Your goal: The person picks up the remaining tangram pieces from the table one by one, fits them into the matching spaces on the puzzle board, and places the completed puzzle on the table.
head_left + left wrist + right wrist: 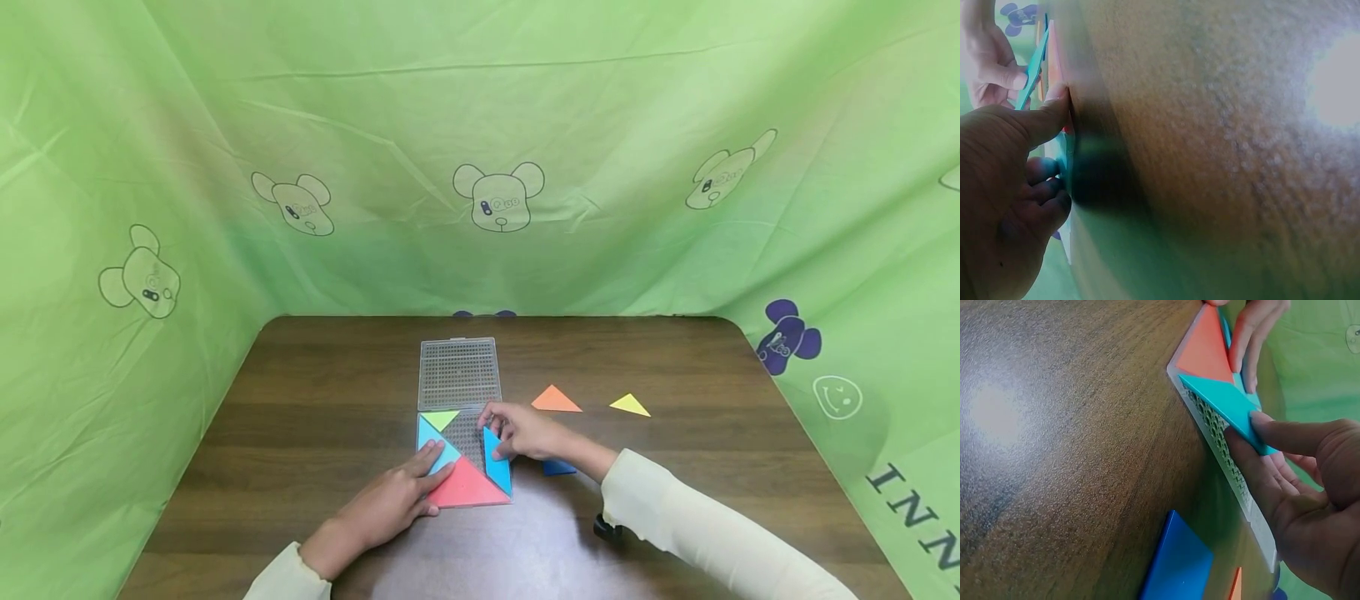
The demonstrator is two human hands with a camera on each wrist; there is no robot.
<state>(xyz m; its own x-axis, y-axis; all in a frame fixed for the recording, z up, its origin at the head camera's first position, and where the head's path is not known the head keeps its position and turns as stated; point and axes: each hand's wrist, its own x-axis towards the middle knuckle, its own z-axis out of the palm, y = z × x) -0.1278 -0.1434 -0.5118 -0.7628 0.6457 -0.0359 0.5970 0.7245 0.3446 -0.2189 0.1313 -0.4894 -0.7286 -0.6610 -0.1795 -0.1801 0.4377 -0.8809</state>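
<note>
A clear plastic tangram case lies open on the table, its dotted lid [459,373] at the back and its dotted tray [463,435] in front. In the tray lie a red triangle [468,487], a light blue triangle [430,432] and a small lime triangle [442,418]. My left hand [393,502] rests at the tray's front left, fingers on the light blue and red triangles. Between thumb and fingers, my right hand [525,431] pinches a blue parallelogram [1225,407]. It is tilted over the tray's right side, one end low beside the red triangle's corner.
Right of the case lie an orange triangle [557,400] and a yellow triangle [632,405]. A dark blue piece [1179,562] sits near the right wrist, partly hidden in the head view. A black object [606,528] shows under the right sleeve. Green cloth [495,275] surrounds the table.
</note>
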